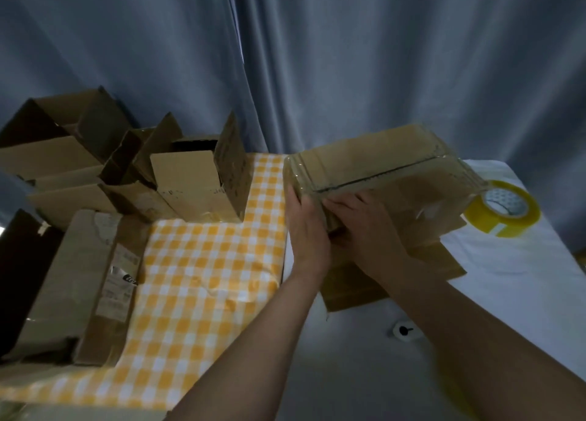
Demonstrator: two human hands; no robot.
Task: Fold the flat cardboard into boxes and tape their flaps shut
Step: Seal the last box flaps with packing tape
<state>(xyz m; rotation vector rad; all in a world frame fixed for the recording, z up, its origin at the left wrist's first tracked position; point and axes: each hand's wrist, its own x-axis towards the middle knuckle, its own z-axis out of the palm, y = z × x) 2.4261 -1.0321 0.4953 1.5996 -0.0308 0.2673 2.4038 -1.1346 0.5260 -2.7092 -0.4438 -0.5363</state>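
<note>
The taped box is held up above the right half of the table, over a flat cardboard sheet that lies just below it. Its long axis runs left to right, the right end rising slightly toward the far side, and the taped seam along the top face follows that same line. The left hand cups the box's near-left end, fingers curled round the corner; the right hand presses on the near face beside it, fingers bent against the cardboard (how firmly it grips, I cannot tell). The step looks like smoothing tape down at that end. Next the box likely needs setting aside near the open boxes far left, or more tape from the yellow roll on the right.
</note>
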